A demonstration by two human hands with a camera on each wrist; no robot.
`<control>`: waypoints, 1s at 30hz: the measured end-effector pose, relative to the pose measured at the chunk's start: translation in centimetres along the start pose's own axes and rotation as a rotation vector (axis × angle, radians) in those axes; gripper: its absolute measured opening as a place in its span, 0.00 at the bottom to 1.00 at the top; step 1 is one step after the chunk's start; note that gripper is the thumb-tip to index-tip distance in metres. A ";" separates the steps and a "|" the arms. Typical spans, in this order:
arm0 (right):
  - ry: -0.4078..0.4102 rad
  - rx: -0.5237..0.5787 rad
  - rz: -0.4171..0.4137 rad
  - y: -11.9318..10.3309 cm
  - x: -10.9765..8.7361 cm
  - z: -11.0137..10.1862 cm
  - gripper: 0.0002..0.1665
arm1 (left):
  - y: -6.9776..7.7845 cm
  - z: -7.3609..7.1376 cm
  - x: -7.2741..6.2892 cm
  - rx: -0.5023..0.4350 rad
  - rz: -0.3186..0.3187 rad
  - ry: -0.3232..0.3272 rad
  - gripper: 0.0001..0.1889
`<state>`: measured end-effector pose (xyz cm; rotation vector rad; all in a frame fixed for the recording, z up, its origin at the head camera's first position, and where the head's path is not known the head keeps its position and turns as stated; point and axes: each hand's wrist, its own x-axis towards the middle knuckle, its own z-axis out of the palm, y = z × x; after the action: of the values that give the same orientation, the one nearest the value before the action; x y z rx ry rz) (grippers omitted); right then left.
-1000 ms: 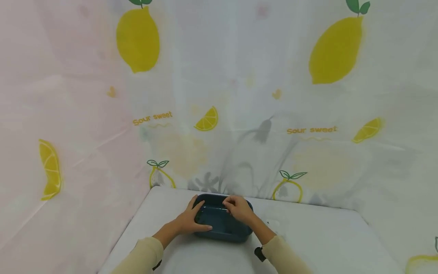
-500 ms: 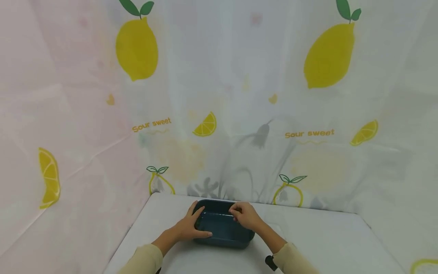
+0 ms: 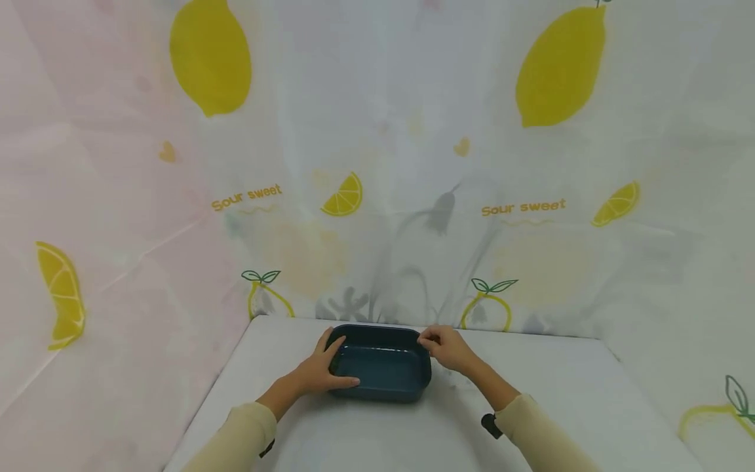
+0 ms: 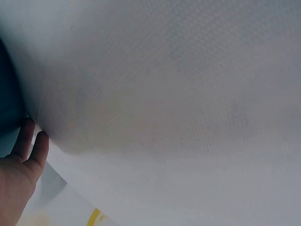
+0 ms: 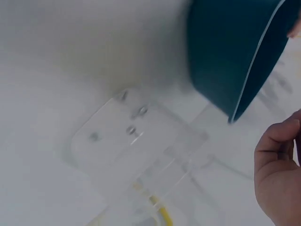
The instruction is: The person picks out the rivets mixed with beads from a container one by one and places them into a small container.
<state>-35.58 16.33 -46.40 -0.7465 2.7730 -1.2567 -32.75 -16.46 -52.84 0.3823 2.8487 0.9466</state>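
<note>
A dark teal rectangular dish (image 3: 383, 396) stands on the white table, its inside facing up. My left hand (image 3: 312, 372) rests spread at its left end, the thumb along the front rim and the fingers straight at the left side. In the left wrist view, two fingertips of the left hand (image 4: 23, 165) lie near a dark edge of the dish (image 4: 8, 89). My right hand (image 3: 448, 347) is at the dish's back right corner, fingers curled and thumb against the index finger. In the right wrist view, the right hand (image 5: 277, 169) shows curled beside the dish (image 5: 225, 52), nothing visible in it.
A clear plastic piece (image 5: 136, 141) with several small shiny spots lies on the table right of the dish. Behind the table (image 3: 548, 393) hangs a pale curtain (image 3: 377, 131) printed with lemons.
My right hand has moved right, from over the inside of the dish to its back right corner. My left hand and the dish keep their places. The head view has shifted slightly.
</note>
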 end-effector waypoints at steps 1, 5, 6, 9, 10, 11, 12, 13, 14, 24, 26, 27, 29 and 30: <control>0.005 0.001 0.007 0.2 -0.2 -0.4 0.09 | -0.1 0.0 0.0 -0.005 0.006 0.004 0.59; 0.030 -0.007 0.043 1.1 -1.6 -1.6 0.07 | -0.4 0.8 -0.1 -0.009 0.016 0.005 0.60; 0.029 -0.012 0.054 1.4 -2.0 -1.9 0.07 | -0.5 0.9 -0.2 -0.008 0.016 0.002 0.60; 0.025 -0.034 0.066 2.1 -2.7 -2.7 0.06 | -0.4 0.9 -0.5 -0.007 0.008 -0.007 0.60; 0.027 -0.040 0.065 2.3 -2.9 -3.1 0.07 | -0.3 0.8 -0.5 -0.008 0.010 -0.004 0.59; 0.031 -0.049 0.055 2.4 -3.0 -3.5 0.07 | -0.2 0.6 -0.5 -0.006 0.013 0.001 0.59; 0.038 -0.055 0.050 2.5 -3.1 -3.9 0.07 | -0.1 0.5 -0.5 -0.009 0.015 0.004 0.59; 0.046 -0.060 0.037 2.6 -3.2 -4.3 0.07 | 0.0 0.3 -0.5 -0.009 0.018 0.009 0.59; 0.055 -0.066 0.035 2.8 -3.3 -4.6 0.07 | 0.0 0.2 -0.4 -0.009 0.021 0.015 0.59; 0.061 0.053 0.154 3.9 -5.1 -6.3 0.11 | -0.3 0.2 0.1 -0.007 0.034 0.035 0.60; 0.060 0.072 0.171 4.2 -5.5 -6.3 0.12 | -0.3 0.3 0.1 -0.009 0.033 0.037 0.60; 0.057 0.078 0.177 4.4 -5.6 -6.2 0.12 | -0.3 0.2 0.1 -0.010 0.032 0.038 0.59; 0.052 0.086 0.186 4.7 -5.9 -6.2 0.13 | -0.2 0.2 0.0 -0.008 0.027 0.037 0.59; 0.053 0.089 0.191 4.9 -5.9 -6.2 0.14 | -0.1 0.1 0.0 -0.006 0.025 0.036 0.59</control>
<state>-33.60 26.03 -46.75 -0.4366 2.7286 -1.3689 -32.77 -16.46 -52.96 0.4058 2.8790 0.9766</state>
